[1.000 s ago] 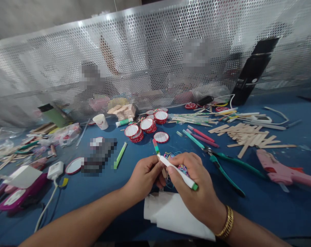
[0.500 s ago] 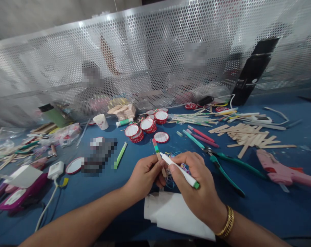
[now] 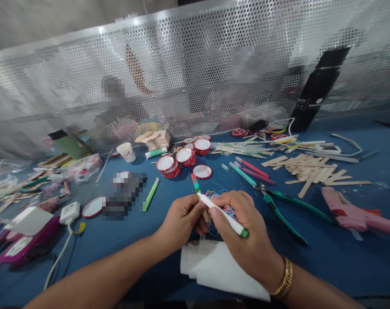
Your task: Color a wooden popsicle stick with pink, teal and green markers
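A wooden craft stick (image 3: 195, 184), coloured red and green toward its far end, is pinched in my left hand (image 3: 184, 216). My right hand (image 3: 246, 227) is closed around a white marker (image 3: 225, 215) with a green end. The marker's tip meets or nearly meets the stick just below the green band; contact is too small to tell. Behind the fingers lies a tangle of coloured threads (image 3: 229, 210), partly hidden. Below both hands rests a folded white paper (image 3: 223, 268).
Teal-handled pliers (image 3: 285, 210) and a pink glue gun (image 3: 352, 210) lie at right, near loose craft sticks (image 3: 314, 169). Red-rimmed round pieces (image 3: 185, 156) and a paper cup (image 3: 126, 152) stand behind. A capped green marker (image 3: 151, 194) lies left. A perforated metal screen (image 3: 188, 64) borders the table.
The marker has shifted slightly left and toward the stick, its tip now right at the stick's edge. My left hand holds almost still.
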Available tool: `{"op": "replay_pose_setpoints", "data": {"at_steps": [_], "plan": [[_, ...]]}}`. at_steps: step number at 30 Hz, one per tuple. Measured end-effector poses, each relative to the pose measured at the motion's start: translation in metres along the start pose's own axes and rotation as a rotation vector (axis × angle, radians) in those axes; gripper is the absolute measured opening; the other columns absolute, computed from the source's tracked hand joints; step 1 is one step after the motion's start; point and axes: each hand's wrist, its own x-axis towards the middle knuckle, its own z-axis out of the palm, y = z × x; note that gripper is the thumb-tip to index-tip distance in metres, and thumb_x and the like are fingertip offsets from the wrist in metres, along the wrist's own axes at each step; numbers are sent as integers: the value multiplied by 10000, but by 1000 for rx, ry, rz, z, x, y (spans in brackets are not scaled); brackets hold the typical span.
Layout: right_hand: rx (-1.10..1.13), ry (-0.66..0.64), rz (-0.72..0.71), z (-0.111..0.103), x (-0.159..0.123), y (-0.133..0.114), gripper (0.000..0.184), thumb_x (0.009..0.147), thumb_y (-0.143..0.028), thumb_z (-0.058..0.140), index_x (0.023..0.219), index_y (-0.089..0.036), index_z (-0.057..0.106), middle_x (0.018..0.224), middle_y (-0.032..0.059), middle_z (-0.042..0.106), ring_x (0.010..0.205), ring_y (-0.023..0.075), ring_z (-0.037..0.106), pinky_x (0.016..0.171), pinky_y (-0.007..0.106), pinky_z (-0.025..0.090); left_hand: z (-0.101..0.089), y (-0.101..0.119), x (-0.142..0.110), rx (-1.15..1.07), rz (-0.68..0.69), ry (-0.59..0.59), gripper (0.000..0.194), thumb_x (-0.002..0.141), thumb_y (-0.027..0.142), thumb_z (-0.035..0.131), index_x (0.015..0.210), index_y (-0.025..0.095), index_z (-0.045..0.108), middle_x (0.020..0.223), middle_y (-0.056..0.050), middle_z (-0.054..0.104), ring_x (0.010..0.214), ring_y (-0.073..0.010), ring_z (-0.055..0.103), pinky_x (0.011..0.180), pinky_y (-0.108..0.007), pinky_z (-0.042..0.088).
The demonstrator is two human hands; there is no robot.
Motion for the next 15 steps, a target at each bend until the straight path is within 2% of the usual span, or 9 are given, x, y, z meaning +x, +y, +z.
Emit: {"op": "replay_pose_setpoints", "data": {"at_steps": [8, 15], "plan": [[-35, 34, 33, -1, 1, 1, 79, 919, -184, 534, 859, -233, 550, 793, -30, 628, 756, 154, 569, 771, 334, 382, 3, 4, 0, -10, -32, 19, 441, 854, 570, 597, 710, 156, 552, 513, 12, 580, 432, -91, 542, 433, -181, 457], [17, 27, -7, -1, -1, 1, 44, 920, -189, 541, 905, -229, 553, 836, -21, 635, 799, 150, 587, 804, 337, 402, 1, 1, 1, -48, -10, 11, 429, 852, 573, 601, 743, 161, 560, 523, 22, 577, 434, -87, 535, 434, -177, 447]]}}
